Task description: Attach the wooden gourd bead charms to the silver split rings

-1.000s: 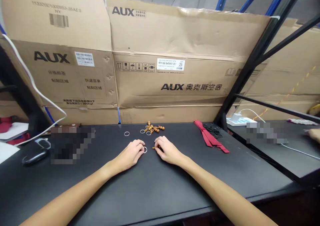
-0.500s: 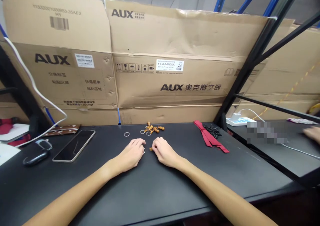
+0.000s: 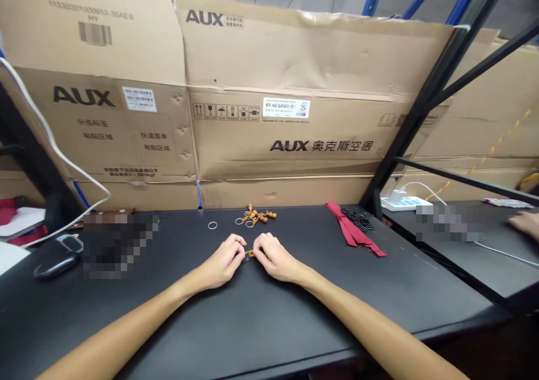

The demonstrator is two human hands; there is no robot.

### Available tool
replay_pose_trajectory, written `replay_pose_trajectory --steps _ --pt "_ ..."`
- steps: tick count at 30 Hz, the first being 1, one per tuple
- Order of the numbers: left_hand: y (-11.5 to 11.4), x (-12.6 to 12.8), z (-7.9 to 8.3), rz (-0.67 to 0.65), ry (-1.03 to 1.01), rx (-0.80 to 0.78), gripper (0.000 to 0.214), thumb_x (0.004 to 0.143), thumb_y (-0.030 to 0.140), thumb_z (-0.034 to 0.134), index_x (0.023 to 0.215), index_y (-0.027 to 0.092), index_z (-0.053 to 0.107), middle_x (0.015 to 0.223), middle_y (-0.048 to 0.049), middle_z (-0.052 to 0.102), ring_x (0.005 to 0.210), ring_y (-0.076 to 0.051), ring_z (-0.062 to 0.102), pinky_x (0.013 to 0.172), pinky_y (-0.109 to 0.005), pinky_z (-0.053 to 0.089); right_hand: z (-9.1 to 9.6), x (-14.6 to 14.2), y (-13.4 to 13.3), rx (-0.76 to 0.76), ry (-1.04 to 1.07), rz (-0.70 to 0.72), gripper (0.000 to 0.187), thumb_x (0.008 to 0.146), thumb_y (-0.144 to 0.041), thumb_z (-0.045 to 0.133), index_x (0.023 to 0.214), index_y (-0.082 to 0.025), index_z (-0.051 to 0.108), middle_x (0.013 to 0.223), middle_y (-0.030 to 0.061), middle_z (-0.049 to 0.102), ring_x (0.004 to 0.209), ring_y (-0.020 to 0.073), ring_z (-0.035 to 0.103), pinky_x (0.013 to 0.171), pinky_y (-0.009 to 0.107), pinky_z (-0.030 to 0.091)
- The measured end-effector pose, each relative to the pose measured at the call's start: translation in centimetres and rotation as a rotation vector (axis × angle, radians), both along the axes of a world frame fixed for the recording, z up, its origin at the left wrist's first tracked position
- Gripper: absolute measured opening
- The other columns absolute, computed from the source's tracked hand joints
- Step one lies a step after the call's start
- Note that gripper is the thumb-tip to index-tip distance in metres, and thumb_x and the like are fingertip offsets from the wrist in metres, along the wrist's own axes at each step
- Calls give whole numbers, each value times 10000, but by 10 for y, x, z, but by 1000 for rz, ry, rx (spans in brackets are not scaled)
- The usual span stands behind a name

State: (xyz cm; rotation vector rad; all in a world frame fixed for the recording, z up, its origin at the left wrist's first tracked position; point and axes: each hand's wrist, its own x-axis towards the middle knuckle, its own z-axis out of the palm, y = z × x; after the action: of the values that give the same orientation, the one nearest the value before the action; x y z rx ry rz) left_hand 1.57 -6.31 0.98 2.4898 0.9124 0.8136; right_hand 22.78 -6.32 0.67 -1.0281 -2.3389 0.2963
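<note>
My left hand [image 3: 227, 261] is closed, pinching a small metal ring [image 3: 247, 256] between thumb and fingertips. Facing it, my right hand [image 3: 272, 256] is closed on a small orange-brown cord loop [image 3: 251, 253], whose end pokes out from the fingers beside the ring. Whether the loop passes through the ring I cannot tell; most of the cord piece is hidden by the hand. Just beyond the hands lies a pile of orange-brown beaded cords [image 3: 263, 215] with rings among them. A single loose ring [image 3: 213, 225] rests to the left of that pile.
Red ribbon strips [image 3: 351, 231] and black clasps or cords [image 3: 357, 220] lie at the right back. Toward the left are a dark glossy case [image 3: 56, 265] and a white cable [image 3: 54, 144]. Cardboard [image 3: 286, 155] walls the back of the black table [image 3: 252, 324]. Another person's hand [image 3: 524, 223] shows far right.
My hands have drawn closer together. The ring in the left hand and the cord loop in the right now meet or overlap between the fingertips.
</note>
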Motion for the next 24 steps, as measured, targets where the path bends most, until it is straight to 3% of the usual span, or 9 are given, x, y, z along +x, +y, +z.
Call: replay_pose_trajectory --steps 24 --pt "2 0 12 -4 -9 -145 303 982 319 346 795 182 542 1073 -68 550 937 -156 558 914 -311 454 -6 -6 1 121 -71 -148 155 920 -191 461 768 -190 494 839 46 559 785 179 464 699 309 364"
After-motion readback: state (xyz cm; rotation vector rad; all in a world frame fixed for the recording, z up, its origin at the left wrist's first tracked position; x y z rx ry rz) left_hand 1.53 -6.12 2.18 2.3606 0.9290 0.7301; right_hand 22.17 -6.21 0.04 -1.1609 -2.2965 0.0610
